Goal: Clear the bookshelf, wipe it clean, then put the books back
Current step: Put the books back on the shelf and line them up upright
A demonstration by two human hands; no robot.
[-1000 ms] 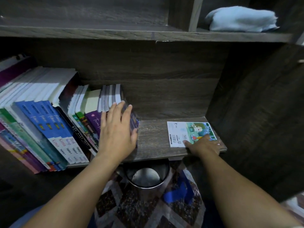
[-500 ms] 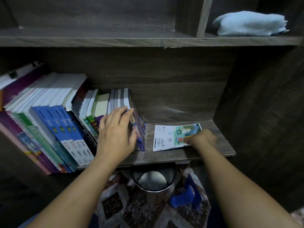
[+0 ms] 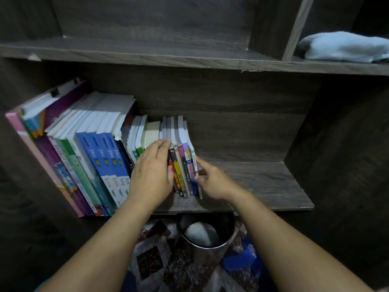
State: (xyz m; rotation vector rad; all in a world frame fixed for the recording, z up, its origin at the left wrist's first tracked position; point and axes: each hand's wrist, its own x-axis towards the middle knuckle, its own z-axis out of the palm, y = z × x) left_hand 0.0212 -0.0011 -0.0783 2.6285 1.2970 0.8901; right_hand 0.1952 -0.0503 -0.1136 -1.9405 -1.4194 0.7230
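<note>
- On the shelf (image 3: 263,182), books (image 3: 101,148) stand packed at its left end.
- Your left hand (image 3: 152,171) lies flat on their spines, fingers straight and together.
- Your right hand (image 3: 212,180) pinches the last thin book (image 3: 192,153), nearest the shelf's middle.

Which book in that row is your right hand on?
The thin white-spined book at the row's right end; the right hand touches its outer side. The left hand lies flat on books further left.
</note>
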